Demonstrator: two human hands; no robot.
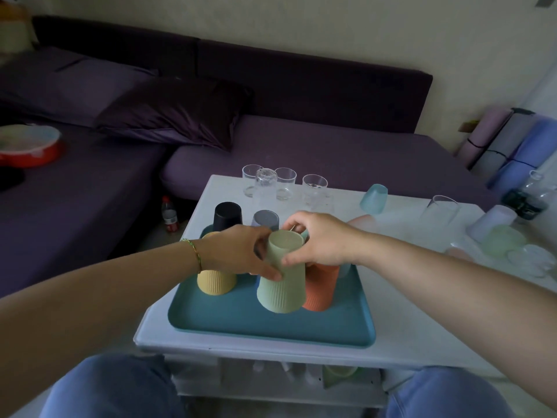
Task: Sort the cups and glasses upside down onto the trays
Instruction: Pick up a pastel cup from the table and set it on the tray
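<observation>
Green ribbed cup (281,279), upside down over blue tray (271,327); fingers of left hand (238,251) and right hand (319,239) both grip it.

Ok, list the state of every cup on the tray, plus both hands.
green cup, upside down, gripped by both hands
yellow cup, upside down on the tray
orange cup, upside down on the tray
black cup, upside down on the tray
grey cup, upside down on the tray
left hand, grips the green cup
right hand, grips the green cup
</observation>
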